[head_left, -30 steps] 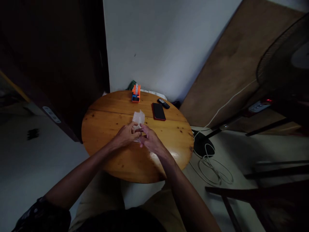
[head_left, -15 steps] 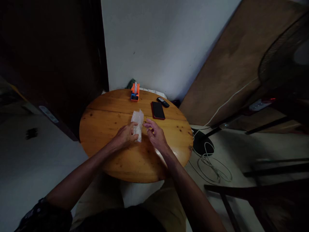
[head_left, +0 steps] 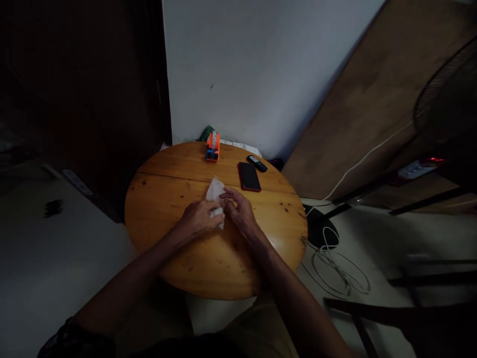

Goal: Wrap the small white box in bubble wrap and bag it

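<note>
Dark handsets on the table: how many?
2. The larger, red-edged handset lies right of and beyond the whitish wrap; the smaller handset is just past it, nearer the far edge. Anything beneath the left hand would be hidden.

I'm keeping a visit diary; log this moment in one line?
left hand: on whitish wrap; right hand: at its right edge; farther back: orange tape dispenser, phone, handset

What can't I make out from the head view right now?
All in the head view:
- Middle of the translucent wrap: partly covered by the left grip.
- Whether the right grip touches the wrap: too small and dim to tell.
- Markings on the dark handset: too small to read.
- Full outline of the fan: cut off by the right edge.
</note>
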Available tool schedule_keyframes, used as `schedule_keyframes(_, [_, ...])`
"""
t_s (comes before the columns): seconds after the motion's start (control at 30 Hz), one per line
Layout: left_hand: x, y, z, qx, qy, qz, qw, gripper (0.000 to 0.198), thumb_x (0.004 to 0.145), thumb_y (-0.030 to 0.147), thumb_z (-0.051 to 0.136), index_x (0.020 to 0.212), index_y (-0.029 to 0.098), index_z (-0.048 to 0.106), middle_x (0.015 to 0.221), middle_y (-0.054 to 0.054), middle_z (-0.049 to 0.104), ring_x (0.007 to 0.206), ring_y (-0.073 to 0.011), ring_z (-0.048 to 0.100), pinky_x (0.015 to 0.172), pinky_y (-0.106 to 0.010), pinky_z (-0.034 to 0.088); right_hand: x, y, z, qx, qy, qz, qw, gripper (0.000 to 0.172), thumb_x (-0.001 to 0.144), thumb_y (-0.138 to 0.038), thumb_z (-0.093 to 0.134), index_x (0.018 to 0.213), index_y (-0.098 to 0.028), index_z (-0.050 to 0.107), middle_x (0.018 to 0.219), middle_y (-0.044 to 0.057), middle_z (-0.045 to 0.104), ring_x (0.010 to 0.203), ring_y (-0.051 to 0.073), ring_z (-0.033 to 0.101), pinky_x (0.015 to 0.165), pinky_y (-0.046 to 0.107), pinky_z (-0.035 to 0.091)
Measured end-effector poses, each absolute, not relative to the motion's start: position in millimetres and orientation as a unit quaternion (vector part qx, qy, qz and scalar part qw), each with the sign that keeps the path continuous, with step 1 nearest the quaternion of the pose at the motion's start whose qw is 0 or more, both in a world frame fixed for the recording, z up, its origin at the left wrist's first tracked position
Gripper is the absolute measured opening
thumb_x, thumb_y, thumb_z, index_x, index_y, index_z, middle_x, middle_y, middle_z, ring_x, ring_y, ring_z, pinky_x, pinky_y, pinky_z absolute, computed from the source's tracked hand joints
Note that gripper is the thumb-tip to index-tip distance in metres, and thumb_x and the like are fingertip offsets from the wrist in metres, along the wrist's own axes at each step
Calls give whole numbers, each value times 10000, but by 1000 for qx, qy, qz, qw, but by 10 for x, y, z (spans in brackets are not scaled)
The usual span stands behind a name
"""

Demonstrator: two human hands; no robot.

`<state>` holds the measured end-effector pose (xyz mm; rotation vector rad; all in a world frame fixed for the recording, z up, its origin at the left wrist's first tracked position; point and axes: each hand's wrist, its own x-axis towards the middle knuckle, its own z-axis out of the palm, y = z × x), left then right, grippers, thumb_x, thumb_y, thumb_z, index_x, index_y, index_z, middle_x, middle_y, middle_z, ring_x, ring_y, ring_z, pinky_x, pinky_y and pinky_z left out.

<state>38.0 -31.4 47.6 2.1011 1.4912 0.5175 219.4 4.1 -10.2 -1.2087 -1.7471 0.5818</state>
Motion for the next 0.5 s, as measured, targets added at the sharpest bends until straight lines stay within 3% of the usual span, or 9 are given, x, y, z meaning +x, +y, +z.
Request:
schedule_keyframes(0.1, [411, -352, 440, 773, 560, 195, 225, 384, 816, 375, 623, 1127, 199, 764, 954, -65, 742, 825, -220, 661, 759, -305, 466, 2254, 153, -58, -572, -607, 271, 481, 347, 820, -263, 606, 1155, -175, 634, 1064, 95, 734, 894, 201, 692, 768, 337, 567])
schedule_keyframes(0.27, [437, -403, 351, 788, 541, 228, 185, 299, 825, 318, 635, 1066, 208, 774, 1021, -75, 755, 878, -229, 687, 802, -312, 494, 2246, 321, 94, -636, -503, 414, 414, 569, 766, -353, 729, 1249, -115, 545, 857, 58, 686, 690, 181, 662, 408, 215, 452])
schedule_keyframes(0.5, [415, -410, 246, 801, 509, 269, 165, 272, 828, 273, 651, 1069, 216, 764, 1038, -68, 746, 924, -229, 686, 840, -328, 513, 2025, 458, 190, -646, -468, 455, 395, 649, 628, -315, 879, 1168, -119, 577, 561, -78, 527, 433, 100, 473, 311, 189, 286])
